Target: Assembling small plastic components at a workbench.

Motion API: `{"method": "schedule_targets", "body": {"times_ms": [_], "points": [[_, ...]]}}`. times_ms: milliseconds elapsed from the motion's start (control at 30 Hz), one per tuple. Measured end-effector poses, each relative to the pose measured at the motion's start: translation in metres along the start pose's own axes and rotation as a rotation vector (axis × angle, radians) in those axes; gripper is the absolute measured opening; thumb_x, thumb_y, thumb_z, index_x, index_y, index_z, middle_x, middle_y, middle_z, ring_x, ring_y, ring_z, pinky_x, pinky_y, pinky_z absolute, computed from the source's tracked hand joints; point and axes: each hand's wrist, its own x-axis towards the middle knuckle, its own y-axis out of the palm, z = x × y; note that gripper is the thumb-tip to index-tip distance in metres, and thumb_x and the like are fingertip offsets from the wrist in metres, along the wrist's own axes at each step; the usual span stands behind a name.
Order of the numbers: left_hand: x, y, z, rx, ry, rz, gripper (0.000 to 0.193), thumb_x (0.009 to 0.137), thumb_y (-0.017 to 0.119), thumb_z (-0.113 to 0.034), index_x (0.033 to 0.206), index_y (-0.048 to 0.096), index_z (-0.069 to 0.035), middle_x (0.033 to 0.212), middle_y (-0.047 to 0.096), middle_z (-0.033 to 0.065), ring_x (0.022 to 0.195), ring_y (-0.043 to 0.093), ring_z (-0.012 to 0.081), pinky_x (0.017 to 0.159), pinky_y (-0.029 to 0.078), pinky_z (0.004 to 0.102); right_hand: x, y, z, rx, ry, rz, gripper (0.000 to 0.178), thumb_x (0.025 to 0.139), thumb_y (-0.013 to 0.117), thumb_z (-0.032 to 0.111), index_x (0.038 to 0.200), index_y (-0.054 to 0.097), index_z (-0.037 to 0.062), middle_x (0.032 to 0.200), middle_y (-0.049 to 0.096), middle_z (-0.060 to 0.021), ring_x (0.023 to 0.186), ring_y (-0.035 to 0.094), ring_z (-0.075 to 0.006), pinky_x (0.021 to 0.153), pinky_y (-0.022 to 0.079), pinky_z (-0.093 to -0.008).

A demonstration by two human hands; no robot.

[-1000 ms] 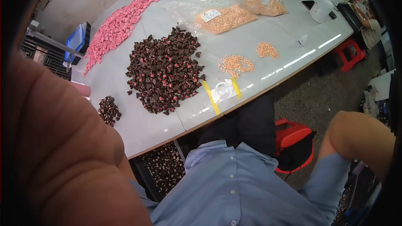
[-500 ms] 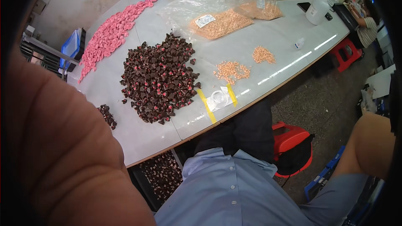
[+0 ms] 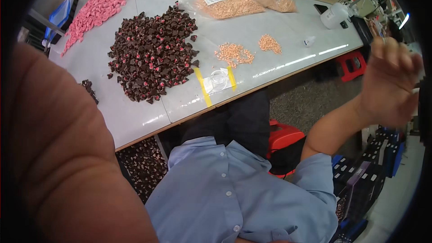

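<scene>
Very close to the camera, my left hand (image 3: 67, 153) fills the left side; only broad creased skin shows, and its fingers are out of sight. At the right, my right hand (image 3: 390, 81) is raised off the table, its fingers loosely bent and apart, with nothing seen in it. On the grey tabletop (image 3: 148, 116) lies a big heap of small dark brown cone-shaped pieces (image 3: 153, 56), many with pink-red ends. Right of it, a clear round dish (image 3: 219, 77) rests on a white sheet between strips of yellow tape (image 3: 202, 87). Two small piles of peach-coloured bits (image 3: 235, 55) lie beyond.
Pink pieces (image 3: 105, 4) spread along the far left edge. Clear bags of peach-coloured bits (image 3: 234, 6) lie at the back. A white bottle (image 3: 334, 15) and a small bottle (image 3: 309, 41) stand rightward. Red stools (image 3: 283, 137) and stacked dark trays (image 3: 360, 175) are below.
My right hand has come into view, raised at the right; before, only that bent arm showed. The view has shifted, so the table sits higher and further left. My left hand still covers the left side.
</scene>
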Motion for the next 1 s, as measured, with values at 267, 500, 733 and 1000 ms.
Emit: {"method": "schedule_targets", "body": {"times_ms": [267, 500, 733, 1000], "points": [[-0.036, -0.009, -0.030, 0.055, -0.144, -0.023, 0.056, 0.096, 0.061, -0.017, 0.143, 0.042, 0.007, 0.138, 0.053, 0.0270, 0.134, 0.049, 0.0430, 0.113, 0.038, 0.0557, -0.084, 0.013, -0.141, -0.389, 0.660, -0.439, 0.029, 0.099, 0.059, 0.011, 0.121, 0.061, -0.0067, 0.101, 0.069, -0.0100, 0.088, 0.064, -0.0154, 0.082, 0.050, -0.0275], [-0.055, 0.004, -0.025, 0.094, -0.270, -0.010, 0.048, 0.097, 0.057, -0.011, 0.139, 0.045, 0.009, 0.134, 0.057, 0.0273, 0.132, 0.052, 0.0427, 0.115, 0.037, 0.0527, -0.148, 0.015, -0.193, -0.883, 0.864, -0.218, 0.015, 0.094, 0.062, 0.005, 0.107, 0.065, -0.0007, 0.088, 0.066, -0.0051, 0.078, 0.062, -0.0116, 0.070, 0.050, -0.0271], [-0.175, 0.001, -0.053, 0.152, -1.051, 0.145, 0.026, 0.092, 0.063, -0.001, 0.118, 0.064, -0.001, 0.106, 0.067, 0.0099, 0.095, 0.064, 0.0170, 0.082, 0.050, 0.0294, -0.149, 0.020, -0.222, -1.114, 0.691, 0.024, 0.018, 0.088, 0.065, 0.003, 0.106, 0.066, 0.0033, 0.089, 0.066, -0.0122, 0.075, 0.064, -0.0228, 0.069, 0.051, -0.0320], [-0.185, 0.027, -0.062, 0.064, -1.059, 0.313, 0.020, 0.087, 0.070, -0.004, 0.106, 0.066, -0.001, 0.097, 0.064, 0.0134, 0.083, 0.066, 0.0292, 0.073, 0.053, 0.0344, -0.143, 0.005, -0.229, -1.140, 0.730, 0.190, 0.008, 0.090, 0.065, 0.005, 0.098, 0.064, 0.0032, 0.089, 0.067, -0.0130, 0.078, 0.066, -0.0274, 0.070, 0.051, -0.0355]]}}
